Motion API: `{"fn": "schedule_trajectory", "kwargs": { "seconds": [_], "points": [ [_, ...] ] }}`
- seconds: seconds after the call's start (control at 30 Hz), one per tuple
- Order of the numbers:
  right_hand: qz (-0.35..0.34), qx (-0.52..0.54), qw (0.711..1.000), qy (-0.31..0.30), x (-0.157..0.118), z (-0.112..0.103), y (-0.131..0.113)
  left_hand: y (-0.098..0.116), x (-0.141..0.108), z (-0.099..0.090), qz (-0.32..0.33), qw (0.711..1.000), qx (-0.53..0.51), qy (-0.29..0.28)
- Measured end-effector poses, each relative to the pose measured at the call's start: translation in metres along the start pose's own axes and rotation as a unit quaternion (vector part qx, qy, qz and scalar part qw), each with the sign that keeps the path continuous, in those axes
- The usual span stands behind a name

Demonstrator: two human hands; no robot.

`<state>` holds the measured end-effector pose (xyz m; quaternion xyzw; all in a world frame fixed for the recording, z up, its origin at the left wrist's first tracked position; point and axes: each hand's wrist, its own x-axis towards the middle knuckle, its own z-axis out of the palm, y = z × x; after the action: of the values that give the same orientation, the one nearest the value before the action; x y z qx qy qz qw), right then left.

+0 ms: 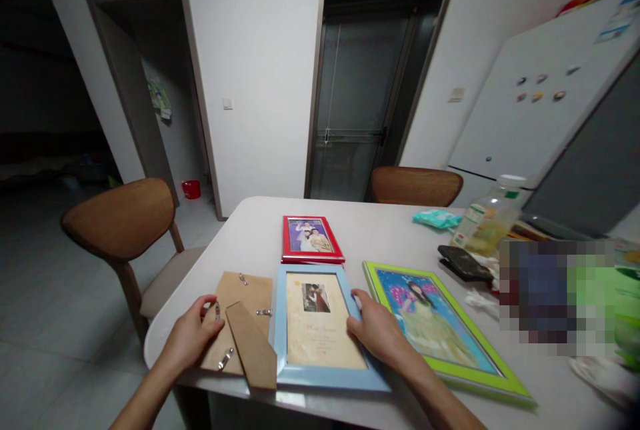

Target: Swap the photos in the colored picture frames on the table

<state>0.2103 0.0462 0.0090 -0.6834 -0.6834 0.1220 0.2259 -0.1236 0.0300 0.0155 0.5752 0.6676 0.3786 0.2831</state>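
A brown backing board (250, 290) with metal clips and a flap stand lies at the table's front left. My left hand (193, 333) is closed at its left edge, thumb and fingers pinching near a clip. Right beside the board lies a light blue frame (333, 377) around a cream sheet with a small photo. My right hand (377, 327) grips this frame's right side, thumb on top. Behind it is a red frame (313, 258) with a group picture. To the right lies a green frame (500, 383) with a picture of a person in a pale dress.
On the white table (250, 230) at the right are a bottle (483, 223), a teal packet (437, 219), a black object (463, 263) and crumpled tissues. Wooden chairs stand at the left (123, 217) and far side (417, 185).
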Motion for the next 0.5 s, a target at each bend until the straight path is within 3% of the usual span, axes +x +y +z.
{"fn": "schedule_trajectory", "kwargs": {
  "seconds": [0.07, 0.13, 0.2, 0.27, 0.33, 0.4, 0.5],
  "points": [
    [0.046, 0.082, 0.996, -0.005, 0.001, -0.005, -0.001, 0.008, -0.003, 0.005, 0.027, 0.999, 0.029, 0.03],
    [0.1, 0.229, 0.968, -0.029, -0.001, -0.013, -0.005, 0.024, -0.013, 0.02, 0.061, 0.997, 0.036, 0.036],
    [0.135, 0.395, 0.907, -0.06, -0.007, -0.022, -0.014, 0.047, -0.03, 0.043, 0.105, 0.994, 0.031, 0.012],
    [0.144, 0.509, 0.845, -0.078, -0.015, -0.033, -0.028, 0.074, -0.049, 0.07, 0.197, 0.979, 0.022, -0.042],
    [0.141, 0.559, 0.813, -0.082, -0.021, -0.041, -0.041, 0.098, -0.066, 0.094, 0.262, 0.96, 0.013, -0.098],
    [0.135, 0.569, 0.807, -0.084, -0.025, -0.046, -0.049, 0.116, -0.075, 0.109, 0.32, 0.941, 0.024, -0.105],
    [0.122, 0.552, 0.82, -0.093, -0.023, -0.047, -0.046, 0.129, -0.076, 0.111, 0.39, 0.915, 0.038, -0.092]
  ]
}}
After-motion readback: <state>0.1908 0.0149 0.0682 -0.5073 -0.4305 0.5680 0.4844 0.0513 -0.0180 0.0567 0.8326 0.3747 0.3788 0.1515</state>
